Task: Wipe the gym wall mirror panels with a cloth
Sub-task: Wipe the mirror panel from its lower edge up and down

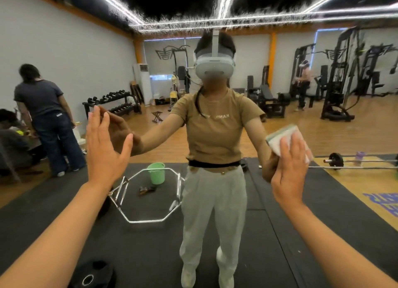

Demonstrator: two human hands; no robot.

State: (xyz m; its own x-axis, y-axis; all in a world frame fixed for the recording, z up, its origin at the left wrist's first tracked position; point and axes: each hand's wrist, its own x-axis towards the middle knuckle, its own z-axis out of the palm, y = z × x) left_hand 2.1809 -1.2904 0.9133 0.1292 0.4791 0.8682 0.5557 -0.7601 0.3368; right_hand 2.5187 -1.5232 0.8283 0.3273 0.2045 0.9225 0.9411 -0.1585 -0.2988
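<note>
Both forearms reach from the camera toward the mirror panel (215, 136), which fills the view. Left hand (105, 149), fingers spread and straight, lies flat at the glass, probably as a brace, though contact cannot be confirmed at this angle. Right hand (290, 169) presses the folded white cloth (284, 140) against the mirror at chest height, fingers extended over it so the palm spreads pressure for wiping. Reflected behind the person: green bucket (156, 173), likely holding rinse water, standing within a hexagonal bar (148, 198) on the floor mat.
</note>
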